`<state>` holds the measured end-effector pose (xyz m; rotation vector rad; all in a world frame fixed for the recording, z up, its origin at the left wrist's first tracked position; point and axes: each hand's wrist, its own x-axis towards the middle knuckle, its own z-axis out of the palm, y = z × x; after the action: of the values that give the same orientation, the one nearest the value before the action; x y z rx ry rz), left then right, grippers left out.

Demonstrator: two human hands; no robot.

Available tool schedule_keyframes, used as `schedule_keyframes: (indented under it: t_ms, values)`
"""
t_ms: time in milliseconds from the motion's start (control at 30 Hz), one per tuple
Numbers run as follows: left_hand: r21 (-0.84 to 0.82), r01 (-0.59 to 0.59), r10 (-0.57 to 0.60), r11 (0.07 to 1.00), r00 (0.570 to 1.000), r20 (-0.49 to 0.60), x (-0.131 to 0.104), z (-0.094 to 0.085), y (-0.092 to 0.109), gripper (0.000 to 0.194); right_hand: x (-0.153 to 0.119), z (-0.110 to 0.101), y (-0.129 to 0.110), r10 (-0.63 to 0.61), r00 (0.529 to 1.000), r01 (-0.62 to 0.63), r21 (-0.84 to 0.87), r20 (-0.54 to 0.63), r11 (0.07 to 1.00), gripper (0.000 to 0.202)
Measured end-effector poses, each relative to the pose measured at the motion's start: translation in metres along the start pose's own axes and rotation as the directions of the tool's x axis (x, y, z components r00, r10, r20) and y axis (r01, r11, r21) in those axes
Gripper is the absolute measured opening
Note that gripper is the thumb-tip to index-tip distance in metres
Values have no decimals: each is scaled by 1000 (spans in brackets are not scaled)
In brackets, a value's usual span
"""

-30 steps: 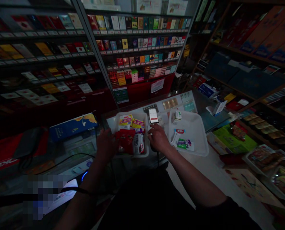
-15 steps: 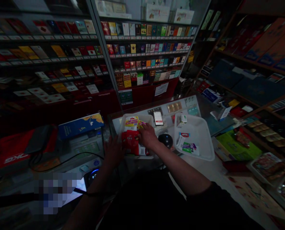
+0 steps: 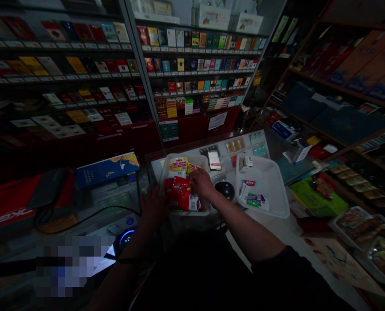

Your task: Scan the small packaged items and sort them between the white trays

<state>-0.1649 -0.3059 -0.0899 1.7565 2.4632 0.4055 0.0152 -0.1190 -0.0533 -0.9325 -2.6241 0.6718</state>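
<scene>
A white plastic bin (image 3: 206, 212) on the counter holds a red packet (image 3: 181, 190) and yellow-and-pink packets (image 3: 178, 164). My right hand (image 3: 201, 182) reaches over the bin's right side, its fingers curled at the red packet's upper right edge; what they hold is too dark to make out. My left hand (image 3: 155, 205) is at the bin's left side with its fingers spread, near the red packet. To the right, a second white bin (image 3: 278, 188) contains a red-and-blue packet (image 3: 249, 182) and a green-and-purple packet (image 3: 255, 199).
A black round device (image 3: 225, 190) stands between the bins, with a phone (image 3: 214, 160) behind it. On the left lie a blue box (image 3: 107, 170), a red bag (image 3: 20, 207) and a cable. Shelves of small boxes rise behind the counter.
The red packet has shifted slightly to the right within the bin. My right hand has moved a little down and right, and my left hand has shifted slightly.
</scene>
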Motion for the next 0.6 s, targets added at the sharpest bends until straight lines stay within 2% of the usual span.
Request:
schedule_keyframes:
  t_ms: [233,433,600]
  values:
    - [8,-8,7,1000,999,48,1,-3,8,23,-13,-15,4,2,999,3,96,-55,995,16]
    - [-35,-15,16,999,1000,14,0,-8,16,21,-19,-21,8,58,987,-30,188,-150,982,15]
    - [-104,-3,-1,995,999,-39,9,-12,16,22,-22,-33,16,111,971,-42,306,-213,951,14]
